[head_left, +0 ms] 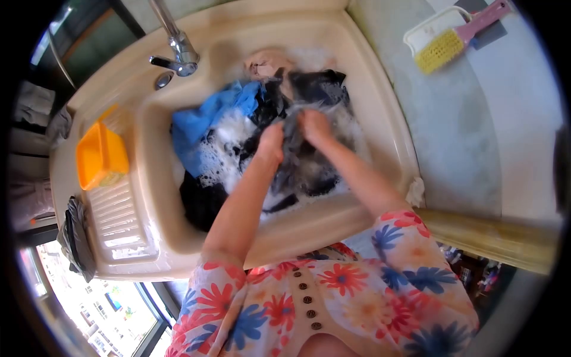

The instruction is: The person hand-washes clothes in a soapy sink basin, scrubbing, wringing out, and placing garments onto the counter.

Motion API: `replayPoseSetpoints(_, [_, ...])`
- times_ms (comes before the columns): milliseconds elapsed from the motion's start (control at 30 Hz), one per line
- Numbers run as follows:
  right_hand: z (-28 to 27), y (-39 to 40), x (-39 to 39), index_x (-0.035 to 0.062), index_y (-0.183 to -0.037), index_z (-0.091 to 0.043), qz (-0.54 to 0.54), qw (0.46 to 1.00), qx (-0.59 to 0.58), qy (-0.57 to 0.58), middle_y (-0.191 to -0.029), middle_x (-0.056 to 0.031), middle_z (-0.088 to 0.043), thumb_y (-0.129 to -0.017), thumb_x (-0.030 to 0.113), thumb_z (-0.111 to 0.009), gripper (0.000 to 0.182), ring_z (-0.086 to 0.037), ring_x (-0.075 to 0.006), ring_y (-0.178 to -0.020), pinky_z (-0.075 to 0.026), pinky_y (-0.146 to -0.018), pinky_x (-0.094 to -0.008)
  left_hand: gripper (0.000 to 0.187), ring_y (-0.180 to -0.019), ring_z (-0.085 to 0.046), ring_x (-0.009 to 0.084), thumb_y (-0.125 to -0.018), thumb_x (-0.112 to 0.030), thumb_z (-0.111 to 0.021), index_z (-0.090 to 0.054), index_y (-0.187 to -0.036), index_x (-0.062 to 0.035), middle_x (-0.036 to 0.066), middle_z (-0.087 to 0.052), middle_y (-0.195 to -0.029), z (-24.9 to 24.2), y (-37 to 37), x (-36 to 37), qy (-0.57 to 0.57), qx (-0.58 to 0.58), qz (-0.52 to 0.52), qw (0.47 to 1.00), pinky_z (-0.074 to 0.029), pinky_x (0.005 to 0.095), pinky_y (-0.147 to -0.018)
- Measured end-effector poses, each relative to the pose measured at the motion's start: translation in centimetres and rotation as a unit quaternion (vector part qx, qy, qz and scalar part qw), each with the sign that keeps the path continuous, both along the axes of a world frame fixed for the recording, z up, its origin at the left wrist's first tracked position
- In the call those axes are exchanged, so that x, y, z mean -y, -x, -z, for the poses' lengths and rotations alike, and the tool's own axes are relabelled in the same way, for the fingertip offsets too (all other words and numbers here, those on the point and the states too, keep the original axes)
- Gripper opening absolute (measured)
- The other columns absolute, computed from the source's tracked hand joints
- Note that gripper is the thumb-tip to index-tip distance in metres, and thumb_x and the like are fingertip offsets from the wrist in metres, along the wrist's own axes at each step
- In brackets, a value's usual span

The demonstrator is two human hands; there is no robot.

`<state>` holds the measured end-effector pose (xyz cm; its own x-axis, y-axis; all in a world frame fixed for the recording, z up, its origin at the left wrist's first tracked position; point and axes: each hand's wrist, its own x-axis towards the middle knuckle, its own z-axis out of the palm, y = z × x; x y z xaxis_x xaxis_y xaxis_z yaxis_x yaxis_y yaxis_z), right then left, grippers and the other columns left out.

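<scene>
Over the beige sink, both hands are closed on a dark grey wet cloth. My left hand grips its left side, and my right hand holds it a little higher on the right. Below and around them, white suds float among soaked clothes. A blue cloth lies at the left of the basin, black fabric at the lower left, and a beige cloth at the back. Dark fabric is bunched behind my right hand.
A chrome faucet stands at the back left. On the ribbed drainboard side are a yellow container and a grey cloth over the edge. A yellow-bristled brush with a pink handle hangs at the upper right.
</scene>
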<state>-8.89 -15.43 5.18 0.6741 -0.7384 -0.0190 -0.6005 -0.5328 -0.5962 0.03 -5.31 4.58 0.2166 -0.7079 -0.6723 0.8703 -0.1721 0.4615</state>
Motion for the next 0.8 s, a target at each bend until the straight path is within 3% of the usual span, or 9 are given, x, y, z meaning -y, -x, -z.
replayPoseSetpoints(100, [1.4, 2.3, 3.5, -0.0015, -0.09, -0.062, -0.022, 0.994, -0.064, -0.088, -0.084, -0.0235, -0.061, -0.085, 0.032, -0.047, 0.037, -0.06, -0.0363, -0.078, -0.047, -0.069, -0.0397, 0.029, -0.083, -0.06, 0.0243, -0.088, -0.026, -0.045, -0.059, -0.097, -0.0022, 0.01, -0.063, -0.096, -0.5, -0.1, 0.3, -0.014, -0.042, -0.066, 0.997, -0.048, 0.0358, -0.079])
replayPoseSetpoints(167, [0.6, 4.5, 4.7, -0.0043, -0.092, -0.062, 0.126, 0.963, 0.036, -0.236, -0.083, -0.0203, -0.063, -0.082, 0.033, -0.054, 0.039, -0.062, -0.0303, -0.077, -0.047, -0.068, -0.0373, 0.036, -0.094, -0.058, 0.0238, -0.088, -0.032, -0.049, -0.057, -0.107, -0.002, 0.01, -0.06, -0.107, -3.0, -1.2, -1.4, 0.016, -0.048, -0.075, 0.996, -0.044, 0.0355, -0.087])
replayPoseSetpoints(233, [0.6, 4.3, 3.8, -0.0049, -0.097, -0.06, 0.184, 0.962, 0.0, -0.2, -0.084, -0.0179, -0.063, -0.079, 0.029, -0.06, 0.038, -0.062, -0.0256, -0.076, -0.048, -0.068, -0.0358, 0.046, -0.098, -0.057, 0.0226, -0.083, -0.039, -0.057, -0.056, -0.112, -0.0036, 0.007, -0.059, -0.111, 0.4, -1.6, -1.7, 0.024, -0.047, -0.019, 0.998, -0.041, 0.0352, -0.09])
replayPoseSetpoints(333, [0.9, 4.1, 0.2, -0.0018, -0.089, -0.061, -0.148, 0.979, -0.128, -0.054, -0.083, -0.02, -0.062, -0.079, 0.019, -0.054, 0.024, -0.061, -0.0301, -0.075, -0.047, -0.068, -0.038, 0.05, -0.102, -0.053, 0.0215, -0.079, -0.045, -0.06, -0.057, -0.111, -0.0065, 0.007, -0.059, -0.111, -0.4, -0.9, -1.4, 0.035, -0.042, 0.02, 0.998, -0.038, 0.0363, -0.093])
replayPoseSetpoints(433, [0.4, 3.6, 3.2, -0.0016, -0.09, -0.06, -0.047, 0.961, -0.273, -0.014, -0.083, -0.0202, -0.062, -0.076, 0.013, -0.053, 0.022, -0.061, -0.031, -0.076, -0.047, -0.067, -0.0388, 0.05, -0.101, -0.054, 0.0208, -0.078, -0.046, -0.061, -0.057, -0.11, -0.0076, 0.007, -0.059, -0.11, -0.6, -1.2, -1.9, -0.015, 0.026, 0.022, 0.999, -0.038, 0.036, -0.093])
replayPoseSetpoints(467, [0.1, 3.3, 3.6, 0.0036, -0.093, -0.063, 0.05, 0.977, -0.179, -0.104, -0.084, -0.0219, -0.061, -0.07, 0.01, -0.053, 0.026, -0.06, -0.0352, -0.08, -0.047, -0.072, -0.0395, 0.059, -0.112, -0.044, 0.0212, -0.078, -0.046, -0.062, -0.049, -0.119, -0.0055, 0.008, -0.049, -0.124, -0.8, -1.4, -2.1, -0.033, 0.057, 0.038, 0.997, -0.033, 0.0335, -0.096])
replayPoseSetpoints(633, [-4.9, 1.1, -7.3, 0.0081, -0.083, -0.059, -0.18, 0.97, 0.157, -0.039, -0.085, -0.0136, -0.056, -0.064, 0.018, -0.06, 0.022, -0.056, -0.0337, -0.082, -0.047, -0.071, -0.0387, 0.039, -0.102, -0.049, 0.0162, -0.082, -0.037, -0.057, -0.054, -0.108, -0.0085, 0.005, -0.055, -0.105, 0.3, -0.7, -2.3, 0.091, 0.069, -0.002, 0.993, -0.039, 0.0316, -0.088])
replayPoseSetpoints(733, [-7.5, 0.1, -11.6, 0.0089, -0.08, -0.059, -0.188, 0.966, 0.169, 0.05, -0.087, -0.0114, -0.056, -0.069, 0.026, -0.061, 0.021, -0.057, -0.0329, -0.082, -0.048, -0.067, -0.04, 0.025, -0.101, -0.049, 0.0152, -0.085, -0.029, -0.05, -0.056, -0.103, -0.0113, 0.001, -0.056, -0.103, 3.3, -0.3, -4.5, 0.254, 0.248, -0.012, 0.935, -0.041, 0.0312, -0.086])
replayPoseSetpoints(800, [-6.0, -1.5, -8.9, 0.0073, -0.076, -0.059, -0.107, 0.986, 0.105, 0.072, -0.082, -0.0148, -0.058, -0.071, 0.031, -0.057, 0.024, -0.058, -0.0341, -0.074, -0.048, -0.064, -0.0412, 0.025, -0.102, -0.05, 0.0163, -0.086, -0.025, -0.048, -0.056, -0.104, -0.01, 0.003, -0.056, -0.105, 12.6, -0.6, -1.5, 0.335, 0.294, -0.06, 0.893, -0.042, 0.0324, -0.086])
